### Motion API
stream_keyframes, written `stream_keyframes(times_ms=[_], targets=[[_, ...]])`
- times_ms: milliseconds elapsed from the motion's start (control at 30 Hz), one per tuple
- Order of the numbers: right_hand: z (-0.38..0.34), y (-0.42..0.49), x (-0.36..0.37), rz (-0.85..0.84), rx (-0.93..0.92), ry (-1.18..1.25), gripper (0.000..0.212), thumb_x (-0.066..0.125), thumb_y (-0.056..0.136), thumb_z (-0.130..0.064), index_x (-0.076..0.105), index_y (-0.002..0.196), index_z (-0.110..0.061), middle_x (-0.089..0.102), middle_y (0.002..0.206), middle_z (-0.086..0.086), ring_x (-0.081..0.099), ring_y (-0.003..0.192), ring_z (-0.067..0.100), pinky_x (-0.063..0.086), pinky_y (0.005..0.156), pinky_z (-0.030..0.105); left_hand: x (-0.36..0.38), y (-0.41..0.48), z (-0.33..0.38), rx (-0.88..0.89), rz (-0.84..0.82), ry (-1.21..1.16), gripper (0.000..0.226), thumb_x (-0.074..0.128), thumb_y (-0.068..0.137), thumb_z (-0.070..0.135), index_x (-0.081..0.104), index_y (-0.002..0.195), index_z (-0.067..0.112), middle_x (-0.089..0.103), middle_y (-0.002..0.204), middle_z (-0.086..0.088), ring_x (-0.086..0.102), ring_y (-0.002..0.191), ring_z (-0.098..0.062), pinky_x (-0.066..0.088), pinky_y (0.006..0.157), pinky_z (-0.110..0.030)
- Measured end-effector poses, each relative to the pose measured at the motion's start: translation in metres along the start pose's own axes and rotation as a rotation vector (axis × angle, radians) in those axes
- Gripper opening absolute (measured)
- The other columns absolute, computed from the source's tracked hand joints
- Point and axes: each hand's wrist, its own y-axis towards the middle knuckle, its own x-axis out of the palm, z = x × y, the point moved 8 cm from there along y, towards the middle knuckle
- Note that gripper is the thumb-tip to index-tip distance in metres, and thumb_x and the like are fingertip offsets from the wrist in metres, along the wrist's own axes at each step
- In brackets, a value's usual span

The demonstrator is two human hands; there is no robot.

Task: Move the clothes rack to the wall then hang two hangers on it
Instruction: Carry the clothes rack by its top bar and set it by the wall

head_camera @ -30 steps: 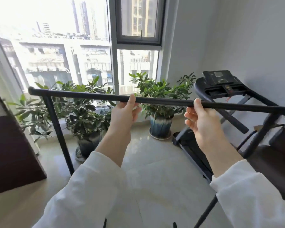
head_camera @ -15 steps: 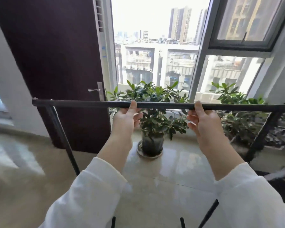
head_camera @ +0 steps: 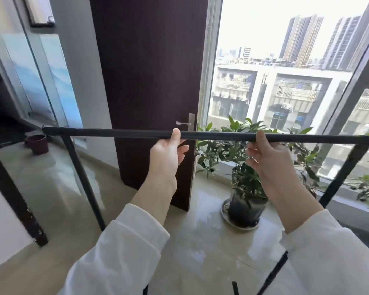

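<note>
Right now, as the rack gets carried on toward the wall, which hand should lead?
Left, probably. The left hand grips the rack's top bar nearer its free end by the grey wall; the right hand sits window-side.

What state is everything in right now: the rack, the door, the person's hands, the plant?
Clothes rack: top bar level, held in both hands, no hangers on it.
Left hand: grip closed on the bar.
Right hand: grip closed on the bar.
Dark door: swung open, handle level.
Potted plant: upright on its saucer, on the floor by the window.
Small maroon pot: upright on the floor.
</note>
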Motion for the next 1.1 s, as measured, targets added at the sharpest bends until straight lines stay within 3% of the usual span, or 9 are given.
stream_keyframes(times_ms=[367,467,600,733,867,1000,1100], targets=[[0.053,0.046,0.165,-0.213,0.065,0.022,0.024,0.049,0.091,-0.03,0.055,0.07,-0.018,0.057,0.065,-0.004,0.052,0.061,0.008,0.042,0.062,0.021,-0.119,0.091,0.026,0.051,0.251,0.009,0.019,0.046,0.093,0.034,0.056,0.082,0.021,0.061,0.084,0.011,0.06,0.074,-0.003,0.046,0.067,-0.017],[0.072,0.056,0.213,-0.28,0.093,0.024,0.023,0.048,0.09,-0.033,0.054,0.072,-0.019,0.057,0.067,-0.004,0.054,0.062,0.006,0.043,0.062,0.021,-0.154,0.11,0.032,0.057,0.329,0.021,0.022,0.047,0.092,0.035,0.055,0.076,0.023,0.061,0.083,0.01,0.06,0.073,-0.004,0.045,0.066,-0.017],[0.094,0.06,0.281,-0.419,0.13,0.026,0.023,0.049,0.089,-0.033,0.055,0.074,-0.016,0.059,0.069,-0.005,0.056,0.064,0.007,0.045,0.063,0.02,-0.207,0.123,0.042,0.074,0.499,0.038,0.023,0.049,0.091,0.036,0.057,0.074,0.022,0.063,0.082,0.009,0.061,0.074,-0.004,0.046,0.068,-0.017],[0.108,0.047,0.345,-0.541,0.164,0.05,0.022,0.049,0.09,-0.031,0.055,0.076,-0.015,0.058,0.07,-0.004,0.054,0.064,0.007,0.047,0.065,0.021,-0.258,0.123,0.057,0.079,0.627,0.04,0.023,0.05,0.091,0.033,0.055,0.072,0.022,0.062,0.079,0.008,0.06,0.075,-0.005,0.047,0.074,-0.02],[0.116,0.016,0.412,-0.672,0.189,0.046,0.025,0.048,0.091,-0.03,0.055,0.071,-0.017,0.057,0.069,-0.003,0.053,0.063,0.008,0.046,0.064,0.021,-0.313,0.109,0.078,0.123,0.744,-0.002,0.02,0.048,0.093,0.029,0.054,0.076,0.02,0.06,0.079,0.007,0.058,0.071,-0.004,0.045,0.068,-0.019],[0.121,-0.024,0.472,-0.764,0.208,0.062,0.025,0.047,0.092,-0.03,0.054,0.071,-0.017,0.056,0.067,-0.003,0.051,0.059,0.008,0.042,0.059,0.021,-0.371,0.092,0.094,0.137,0.819,-0.044,0.021,0.049,0.092,0.032,0.059,0.098,0.015,0.062,0.087,0.007,0.06,0.076,-0.003,0.048,0.073,-0.017],[0.123,-0.056,0.512,-0.814,0.198,0.064,0.025,0.047,0.091,-0.031,0.055,0.072,-0.018,0.057,0.068,-0.003,0.052,0.06,0.008,0.041,0.059,0.022,-0.412,0.079,0.111,0.164,0.849,-0.026,0.017,0.048,0.092,0.033,0.058,0.084,0.022,0.062,0.087,0.008,0.06,0.078,-0.004,0.049,0.078,-0.019]])
